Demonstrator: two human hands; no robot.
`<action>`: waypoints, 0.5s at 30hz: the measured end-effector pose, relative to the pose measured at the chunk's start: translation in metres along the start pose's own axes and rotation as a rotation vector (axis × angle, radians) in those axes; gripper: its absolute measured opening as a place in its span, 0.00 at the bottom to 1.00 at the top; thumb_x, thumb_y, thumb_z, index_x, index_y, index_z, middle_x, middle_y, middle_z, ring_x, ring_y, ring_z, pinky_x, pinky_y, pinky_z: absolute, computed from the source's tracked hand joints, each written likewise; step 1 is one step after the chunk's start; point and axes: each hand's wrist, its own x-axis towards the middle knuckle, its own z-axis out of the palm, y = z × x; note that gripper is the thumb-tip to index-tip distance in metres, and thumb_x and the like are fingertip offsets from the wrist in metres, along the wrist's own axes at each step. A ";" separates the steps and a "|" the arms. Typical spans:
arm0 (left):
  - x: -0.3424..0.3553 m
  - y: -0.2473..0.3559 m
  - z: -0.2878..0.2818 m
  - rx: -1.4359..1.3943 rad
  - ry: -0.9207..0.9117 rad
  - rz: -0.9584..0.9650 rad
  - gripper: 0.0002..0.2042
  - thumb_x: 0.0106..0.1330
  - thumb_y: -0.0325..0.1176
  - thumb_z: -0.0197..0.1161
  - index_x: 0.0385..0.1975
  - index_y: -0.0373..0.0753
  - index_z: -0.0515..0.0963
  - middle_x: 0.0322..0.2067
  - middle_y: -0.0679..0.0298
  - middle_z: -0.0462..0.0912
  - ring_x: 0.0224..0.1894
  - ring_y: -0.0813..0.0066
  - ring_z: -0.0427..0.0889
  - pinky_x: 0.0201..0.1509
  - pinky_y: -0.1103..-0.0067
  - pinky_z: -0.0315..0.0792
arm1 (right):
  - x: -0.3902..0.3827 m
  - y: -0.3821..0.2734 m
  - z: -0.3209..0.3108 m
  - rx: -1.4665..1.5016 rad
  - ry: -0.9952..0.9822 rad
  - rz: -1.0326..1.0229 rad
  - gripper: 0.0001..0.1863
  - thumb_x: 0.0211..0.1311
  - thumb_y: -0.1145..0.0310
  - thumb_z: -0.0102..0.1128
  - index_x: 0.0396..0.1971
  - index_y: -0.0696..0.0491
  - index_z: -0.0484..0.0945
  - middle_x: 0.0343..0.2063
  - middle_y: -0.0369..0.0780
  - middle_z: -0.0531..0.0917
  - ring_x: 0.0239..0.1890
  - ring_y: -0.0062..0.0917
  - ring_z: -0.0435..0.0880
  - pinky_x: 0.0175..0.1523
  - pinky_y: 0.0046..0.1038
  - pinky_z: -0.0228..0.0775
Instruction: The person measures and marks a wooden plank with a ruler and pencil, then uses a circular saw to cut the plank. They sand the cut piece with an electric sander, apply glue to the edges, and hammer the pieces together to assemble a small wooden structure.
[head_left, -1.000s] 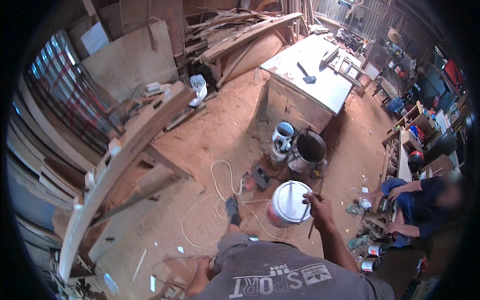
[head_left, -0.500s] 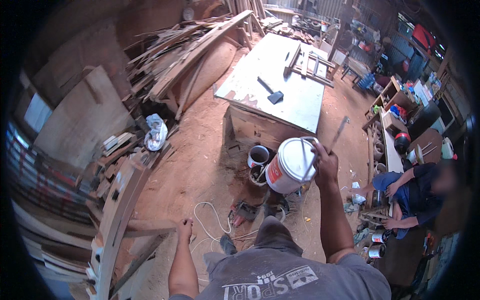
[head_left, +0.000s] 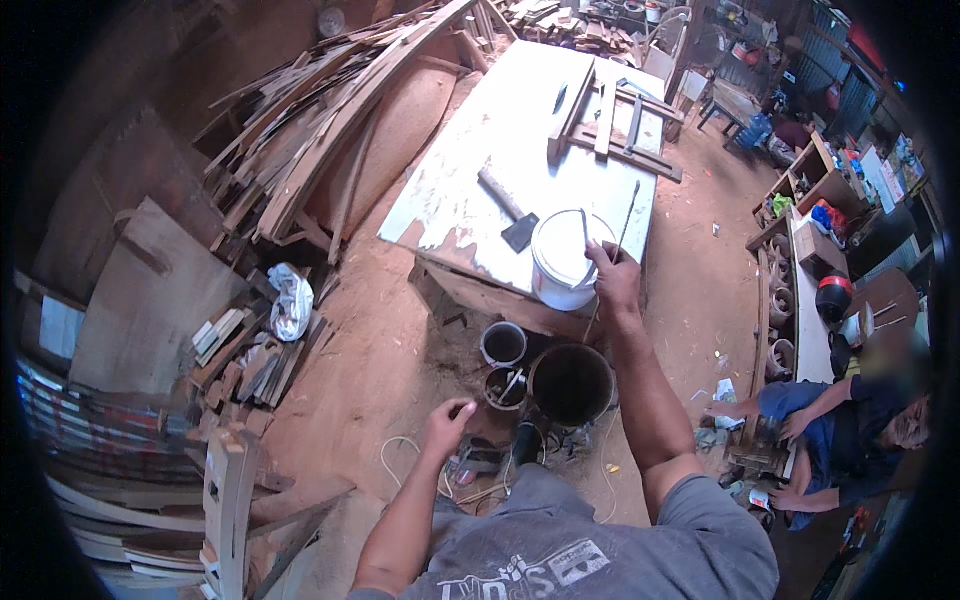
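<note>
My right hand (head_left: 617,275) is closed on the handle of a white lidded bucket (head_left: 566,285). A long thin metal bar (head_left: 630,215) also sticks out of that grip, up and down past the fingers. The bucket is upright at the near edge of a white-topped table (head_left: 420,215); whether its base fully rests there I cannot tell. My left hand (head_left: 447,430) hovers low in front of me, fingers curled together, with nothing visible in it. Close by stand a large dark open bucket (head_left: 571,385), a grey bucket (head_left: 503,344) and a small pot (head_left: 506,388) with sticks in it.
On the table lie a mallet-like tool (head_left: 509,208) and a wooden frame (head_left: 620,130). Planks (head_left: 330,120) are heaped on the left, near a plastic bag (head_left: 291,302). Another person (head_left: 830,440) sits at the right beside a long bench (head_left: 812,290). A cable (head_left: 390,455) trails on the floor.
My right hand has carried the white bucket forward to the table's near edge, along with the metal bar. The large dark bucket now shows. My left hand has moved forward and right.
</note>
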 end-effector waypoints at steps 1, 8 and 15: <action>0.024 0.032 0.013 -0.005 -0.057 0.060 0.18 0.73 0.44 0.70 0.51 0.34 0.86 0.44 0.57 0.91 0.48 0.69 0.87 0.57 0.71 0.79 | 0.020 0.022 -0.009 0.047 0.040 -0.031 0.16 0.70 0.58 0.71 0.37 0.59 0.88 0.31 0.38 0.89 0.35 0.22 0.84 0.48 0.28 0.74; 0.142 0.186 0.091 0.204 0.042 0.553 0.30 0.71 0.44 0.70 0.67 0.32 0.73 0.63 0.45 0.78 0.67 0.50 0.77 0.72 0.62 0.70 | 0.063 0.130 -0.079 -0.496 0.211 0.071 0.22 0.71 0.59 0.67 0.55 0.60 0.86 0.45 0.52 0.90 0.53 0.40 0.90 0.61 0.38 0.78; 0.228 0.226 0.177 -0.010 0.239 0.372 0.43 0.71 0.45 0.68 0.75 0.22 0.54 0.72 0.31 0.61 0.76 0.38 0.62 0.81 0.60 0.58 | 0.060 0.032 -0.007 -0.753 0.107 -0.292 0.34 0.67 0.44 0.69 0.59 0.59 0.81 0.52 0.55 0.80 0.52 0.52 0.85 0.57 0.49 0.78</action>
